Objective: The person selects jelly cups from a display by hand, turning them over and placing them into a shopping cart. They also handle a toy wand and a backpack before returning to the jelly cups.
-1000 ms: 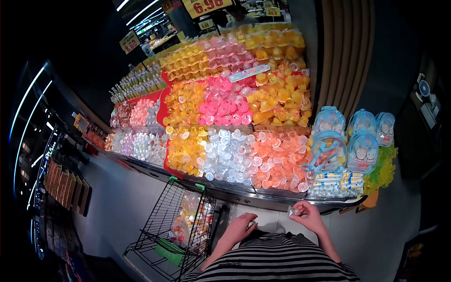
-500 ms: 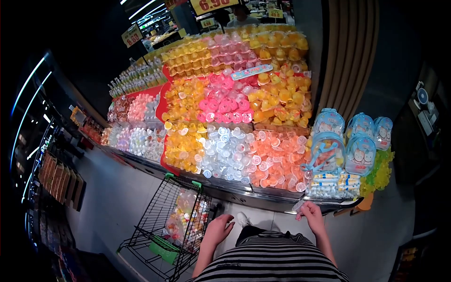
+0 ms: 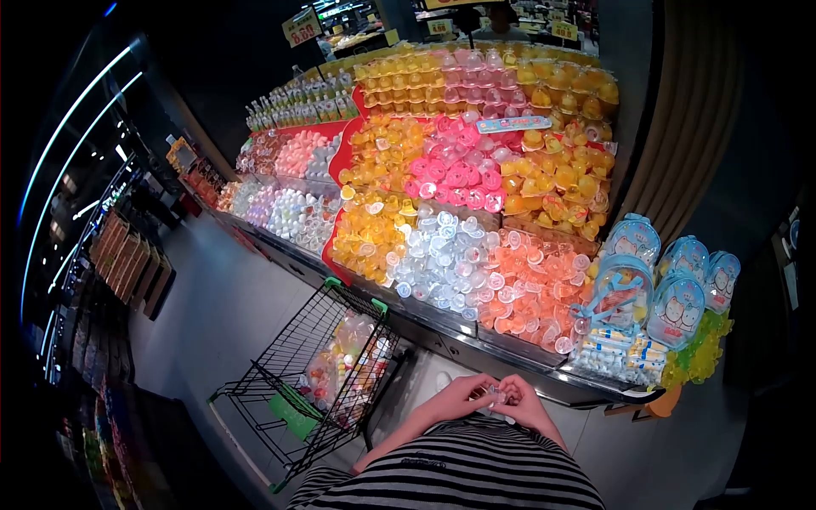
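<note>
My left hand (image 3: 459, 401) and my right hand (image 3: 523, 405) meet in front of my striped shirt, fingers pinched together. Between them is a small clear plastic thing (image 3: 495, 393), mostly covered by the fingers; whether it is a bag or a cup I cannot make out. Past the hands, the display counter holds orange jelly cups (image 3: 531, 285), pale clear jelly cups (image 3: 442, 259) and yellow jelly cups (image 3: 370, 238) in heaps.
On my left stands a black wire shopping cart (image 3: 293, 357) with filled plastic bags (image 3: 348, 365) inside. Blue cartoon backpacks (image 3: 676, 310) sit at the counter's right end, above white packets (image 3: 625, 353). An orange stool (image 3: 663, 402) is partly under that end.
My right hand has moved left with the clear plastic thing, and my left hand has come over to meet it. The view has turned a little to the left.
</note>
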The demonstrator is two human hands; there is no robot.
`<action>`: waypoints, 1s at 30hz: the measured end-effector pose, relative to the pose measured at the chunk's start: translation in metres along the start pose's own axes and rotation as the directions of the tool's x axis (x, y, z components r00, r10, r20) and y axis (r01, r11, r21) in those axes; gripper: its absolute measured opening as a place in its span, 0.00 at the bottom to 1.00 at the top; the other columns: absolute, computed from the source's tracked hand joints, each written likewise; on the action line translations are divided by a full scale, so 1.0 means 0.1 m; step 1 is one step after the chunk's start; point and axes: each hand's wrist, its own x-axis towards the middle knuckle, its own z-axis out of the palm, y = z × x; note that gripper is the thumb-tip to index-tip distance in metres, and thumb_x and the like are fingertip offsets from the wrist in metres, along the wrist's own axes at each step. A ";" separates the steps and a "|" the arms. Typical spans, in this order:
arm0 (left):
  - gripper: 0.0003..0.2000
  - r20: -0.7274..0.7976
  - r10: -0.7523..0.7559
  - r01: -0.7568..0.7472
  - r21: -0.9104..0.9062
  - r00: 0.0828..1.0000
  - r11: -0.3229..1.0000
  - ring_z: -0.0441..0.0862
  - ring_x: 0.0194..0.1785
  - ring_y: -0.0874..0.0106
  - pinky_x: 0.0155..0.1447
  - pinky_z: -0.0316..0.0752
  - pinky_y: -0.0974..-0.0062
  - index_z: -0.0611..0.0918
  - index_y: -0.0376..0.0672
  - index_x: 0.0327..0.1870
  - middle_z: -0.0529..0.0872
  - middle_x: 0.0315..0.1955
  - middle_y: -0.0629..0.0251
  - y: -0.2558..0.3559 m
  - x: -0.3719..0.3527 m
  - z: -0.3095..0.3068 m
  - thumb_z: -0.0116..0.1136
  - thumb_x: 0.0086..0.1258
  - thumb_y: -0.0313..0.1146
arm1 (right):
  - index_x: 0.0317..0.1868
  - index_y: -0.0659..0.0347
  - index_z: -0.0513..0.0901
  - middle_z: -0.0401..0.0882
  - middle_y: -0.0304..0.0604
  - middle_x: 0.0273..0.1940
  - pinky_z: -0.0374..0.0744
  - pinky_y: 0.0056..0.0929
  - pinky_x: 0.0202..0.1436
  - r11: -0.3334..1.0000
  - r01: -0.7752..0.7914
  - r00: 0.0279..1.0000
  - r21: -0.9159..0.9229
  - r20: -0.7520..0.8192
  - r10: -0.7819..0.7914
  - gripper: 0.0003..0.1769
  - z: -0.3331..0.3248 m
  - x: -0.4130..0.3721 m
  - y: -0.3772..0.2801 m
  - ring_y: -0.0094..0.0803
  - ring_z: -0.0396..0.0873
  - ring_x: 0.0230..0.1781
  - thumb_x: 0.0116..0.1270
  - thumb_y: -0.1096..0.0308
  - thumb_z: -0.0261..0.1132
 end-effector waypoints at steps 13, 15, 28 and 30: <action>0.20 -0.181 0.059 -0.067 -0.040 0.982 0.997 0.83 0.56 0.69 0.59 0.80 0.72 0.79 0.38 0.57 0.84 0.51 0.62 -0.13 0.05 0.14 0.70 0.64 0.23 | 0.50 0.66 0.77 0.82 0.41 0.39 0.81 0.23 0.37 0.988 -0.074 0.994 0.137 -0.064 0.084 0.09 -0.14 0.08 0.12 0.23 0.81 0.31 0.79 0.68 0.59; 0.20 -0.190 0.197 -0.187 0.073 0.962 0.980 0.83 0.57 0.64 0.60 0.80 0.71 0.80 0.39 0.56 0.84 0.53 0.60 -0.01 0.07 0.10 0.70 0.63 0.23 | 0.51 0.66 0.77 0.83 0.39 0.37 0.80 0.19 0.36 0.983 -0.061 0.996 0.172 -0.060 0.073 0.10 -0.10 0.07 0.03 0.20 0.80 0.30 0.79 0.68 0.59; 0.18 -0.350 0.021 -0.092 -0.189 0.937 0.978 0.81 0.59 0.72 0.62 0.80 0.71 0.82 0.37 0.54 0.81 0.57 0.64 0.09 0.19 -0.14 0.68 0.63 0.19 | 0.52 0.67 0.79 0.86 0.39 0.41 0.82 0.20 0.47 0.998 0.011 0.988 0.066 -0.156 0.000 0.12 -0.02 0.44 -0.37 0.20 0.84 0.41 0.70 0.75 0.68; 0.16 -0.384 -0.010 -0.125 -0.327 0.923 0.937 0.80 0.61 0.72 0.64 0.78 0.71 0.82 0.37 0.53 0.79 0.59 0.63 0.02 0.20 -0.20 0.66 0.64 0.18 | 0.53 0.66 0.79 0.85 0.40 0.45 0.81 0.22 0.52 0.998 0.037 0.992 0.044 -0.122 -0.031 0.15 0.01 0.54 -0.39 0.22 0.83 0.45 0.68 0.78 0.69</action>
